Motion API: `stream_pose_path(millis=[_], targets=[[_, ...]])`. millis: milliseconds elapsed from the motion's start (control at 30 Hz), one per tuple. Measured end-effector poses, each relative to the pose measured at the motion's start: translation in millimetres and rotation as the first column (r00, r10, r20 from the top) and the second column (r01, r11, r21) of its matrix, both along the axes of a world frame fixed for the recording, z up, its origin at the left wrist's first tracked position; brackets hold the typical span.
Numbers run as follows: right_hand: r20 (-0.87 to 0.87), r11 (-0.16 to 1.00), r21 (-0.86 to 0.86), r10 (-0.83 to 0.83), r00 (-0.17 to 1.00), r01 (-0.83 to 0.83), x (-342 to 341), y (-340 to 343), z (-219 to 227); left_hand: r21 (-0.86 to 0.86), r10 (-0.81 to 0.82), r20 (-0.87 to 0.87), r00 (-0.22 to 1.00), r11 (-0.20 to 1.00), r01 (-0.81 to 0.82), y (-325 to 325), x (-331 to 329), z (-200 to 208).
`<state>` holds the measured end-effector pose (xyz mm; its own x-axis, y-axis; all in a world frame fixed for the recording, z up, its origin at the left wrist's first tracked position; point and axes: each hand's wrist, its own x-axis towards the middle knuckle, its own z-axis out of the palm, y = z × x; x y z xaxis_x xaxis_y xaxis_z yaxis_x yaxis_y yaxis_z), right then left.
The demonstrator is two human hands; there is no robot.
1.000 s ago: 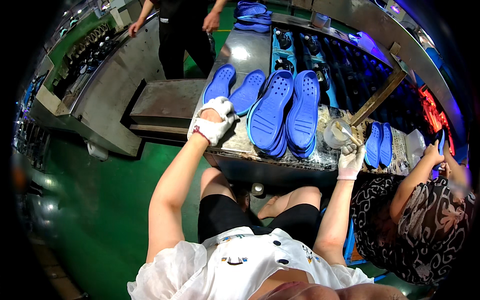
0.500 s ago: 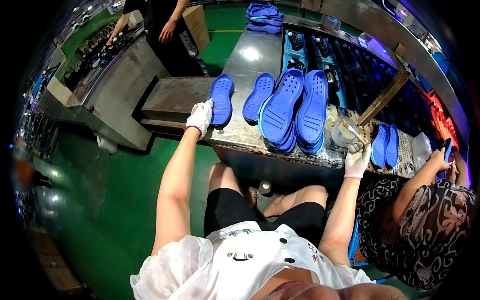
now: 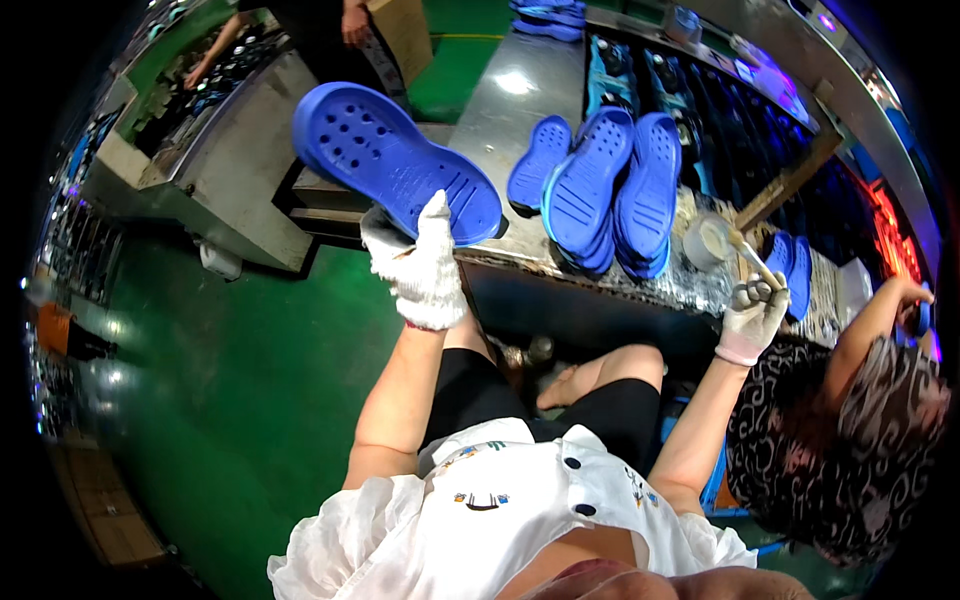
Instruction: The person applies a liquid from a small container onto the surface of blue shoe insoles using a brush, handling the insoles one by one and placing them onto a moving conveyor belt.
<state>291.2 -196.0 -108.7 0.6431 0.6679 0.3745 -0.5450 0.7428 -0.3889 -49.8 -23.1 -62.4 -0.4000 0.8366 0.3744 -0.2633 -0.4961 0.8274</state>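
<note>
In a white knitted glove, my left hand (image 3: pixel 418 265) grips a blue shoe sole (image 3: pixel 390 160) by its heel end, thumb across the grooves. The sole is held up over the near left corner of the metal table, its holed toe end pointing left. My right hand (image 3: pixel 755 315), also gloved, is closed around the handle of a brush (image 3: pixel 757 260). The brush's tip slants toward a white cup (image 3: pixel 708 242) at the table's front edge. A stack of blue soles (image 3: pixel 590 185), a second stack (image 3: pixel 648 190) and a single sole (image 3: pixel 540 163) lie left of the cup.
Two small soles (image 3: pixel 798 275) lie right of the cup. More soles (image 3: pixel 548 18) are piled at the table's far end. Behind runs a conveyor (image 3: pixel 690 110) carrying shoe uppers. One co-worker (image 3: pixel 840 440) sits close on my right; another person (image 3: pixel 335 45) stands at the far left.
My left hand has lifted the sole off the table's left corner and turned it, toe to the left. My right hand has raised the brush slightly and moved right in the picture.
</note>
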Motion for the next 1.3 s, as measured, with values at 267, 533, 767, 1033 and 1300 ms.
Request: stream_pose_path(millis=[267, 533, 767, 1033, 1300], targets=[[0.697, 0.814, -0.179, -0.291, 0.655, 0.552, -148, -8, 48, -0.045, -0.095, 0.091, 0.991, 0.994, 0.100, -49, 47, -3], [0.890, 0.764, -0.040, -0.266, 0.371, 0.644, -147, -9, 53, 0.047, -0.102, -0.157, 0.982, 0.993, 0.110, -63, 57, -18], [0.928, 0.705, 0.028, -0.282, 0.244, 0.709, -145, -13, 56, -0.097, -0.263, 0.060, 0.963, 0.959, 0.268, -74, 64, -4], [0.962, 0.662, -0.004, -0.202, 0.185, 0.749, -137, -23, 55, -0.043, -0.230, -0.021, 0.973, 0.973, 0.229, -68, 69, -19], [0.957, 0.659, 0.033, -0.238, 0.167, 0.751, -136, -20, 56, 0.036, -0.274, -0.034, 0.961, 0.961, 0.275, -66, 67, -18]])
